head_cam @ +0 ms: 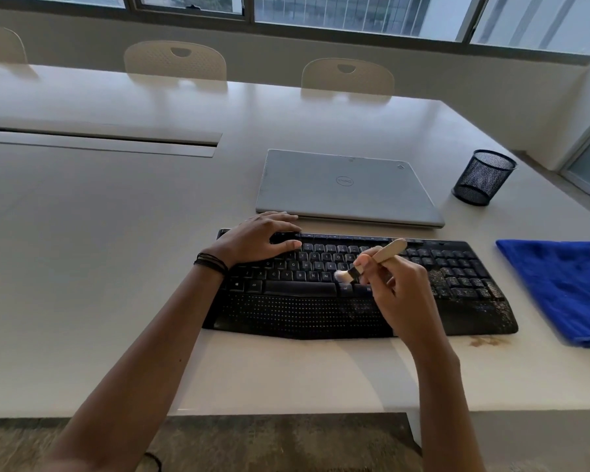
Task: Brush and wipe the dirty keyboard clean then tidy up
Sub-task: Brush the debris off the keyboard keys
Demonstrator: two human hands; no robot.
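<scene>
Lying across the lower middle of the frame, the black keyboard (321,311) is seen on the white table (99,267), just below a closed grey laptop (348,189). The left hand (256,238) is laid flat on the keyboard's upper left corner, with fingers straight and spread and nothing clasped; thin dark bands (212,262) are worn at its wrist. A small wooden-handled brush (385,252) is held by the right hand (399,291) over the middle of the keyboard, with the fingers curled round the handle. The pale bristles are pointed down and to the left, at the keys just above the right end of the space bar; whether they touch cannot be told through the blur. Pale specks of dirt (457,281) are seen over the keys and palm rest at the keyboard's right end, and a brownish smear (487,341) is seen on the table just below that corner. A blue cloth (566,287) is laid at the right edge of the frame, near the keyboard but apart from it. A black mesh cup (482,178) is stood in the upper right, beside the laptop. Two pale chairs (176,61) are tucked at the table's far side, under a row of windows
</scene>
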